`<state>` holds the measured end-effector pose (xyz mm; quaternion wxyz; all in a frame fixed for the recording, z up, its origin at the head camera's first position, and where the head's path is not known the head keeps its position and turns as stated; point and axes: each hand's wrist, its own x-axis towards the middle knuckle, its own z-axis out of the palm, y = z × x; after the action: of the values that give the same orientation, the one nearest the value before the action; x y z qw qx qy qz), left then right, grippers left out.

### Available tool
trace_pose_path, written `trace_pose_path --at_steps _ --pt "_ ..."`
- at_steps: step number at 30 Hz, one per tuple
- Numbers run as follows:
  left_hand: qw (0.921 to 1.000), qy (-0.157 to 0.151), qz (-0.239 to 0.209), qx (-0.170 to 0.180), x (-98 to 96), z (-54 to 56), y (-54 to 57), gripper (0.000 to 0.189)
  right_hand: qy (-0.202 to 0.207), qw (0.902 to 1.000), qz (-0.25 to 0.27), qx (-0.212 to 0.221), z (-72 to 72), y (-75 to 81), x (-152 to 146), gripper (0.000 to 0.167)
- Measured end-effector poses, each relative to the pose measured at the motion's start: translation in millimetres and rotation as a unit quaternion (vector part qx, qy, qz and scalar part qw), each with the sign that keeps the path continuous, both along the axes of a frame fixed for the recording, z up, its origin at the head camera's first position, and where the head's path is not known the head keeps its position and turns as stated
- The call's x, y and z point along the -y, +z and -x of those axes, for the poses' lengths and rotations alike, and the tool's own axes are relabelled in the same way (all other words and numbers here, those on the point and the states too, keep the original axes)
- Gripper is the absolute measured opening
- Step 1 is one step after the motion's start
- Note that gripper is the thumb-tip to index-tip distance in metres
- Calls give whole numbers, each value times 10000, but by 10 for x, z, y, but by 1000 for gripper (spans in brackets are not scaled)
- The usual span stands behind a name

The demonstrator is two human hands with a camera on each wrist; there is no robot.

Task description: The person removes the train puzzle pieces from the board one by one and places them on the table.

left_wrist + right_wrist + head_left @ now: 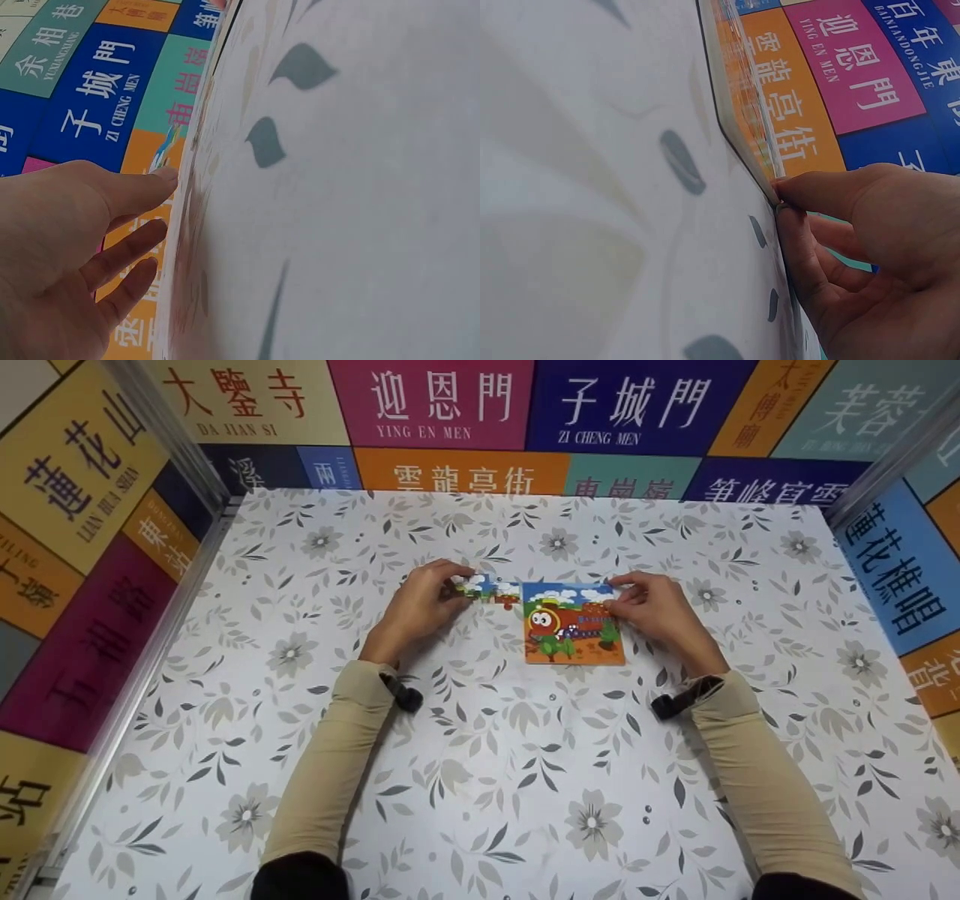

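Note:
A square picture puzzle (574,622) with a cartoon train lies on the table. My right hand (656,604) is at its upper right edge; in the right wrist view, the thumb and a finger pinch the puzzle's corner (757,161). Left of the puzzle, a short strip of joined jigsaw pieces (491,589) shows clouds and blue sky. My left hand (427,600) pinches the strip's left end between thumb and index finger. In the left wrist view, a slanted piece (162,152) sticks up over the thumb, with the index finger hidden behind.
The table (517,780) has a white cover with grey flowers and leaves. Behind it and at both sides stand panels (427,405) of coloured blocks with large characters. A metal frame post (172,427) rises at the back left corner.

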<state>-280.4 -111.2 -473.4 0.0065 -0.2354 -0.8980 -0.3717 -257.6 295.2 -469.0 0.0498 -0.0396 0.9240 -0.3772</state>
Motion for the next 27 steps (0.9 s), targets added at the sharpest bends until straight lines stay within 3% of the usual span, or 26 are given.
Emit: trace_pose_path --at_steps 8,27 --pt "9997 -14 39 259 67 17 -39 43 5 9999 93 77 -1 6 0 49" --pt "9995 19 119 308 26 32 -56 42 -41 10000 -19 -79 -7 -6 -3 44"
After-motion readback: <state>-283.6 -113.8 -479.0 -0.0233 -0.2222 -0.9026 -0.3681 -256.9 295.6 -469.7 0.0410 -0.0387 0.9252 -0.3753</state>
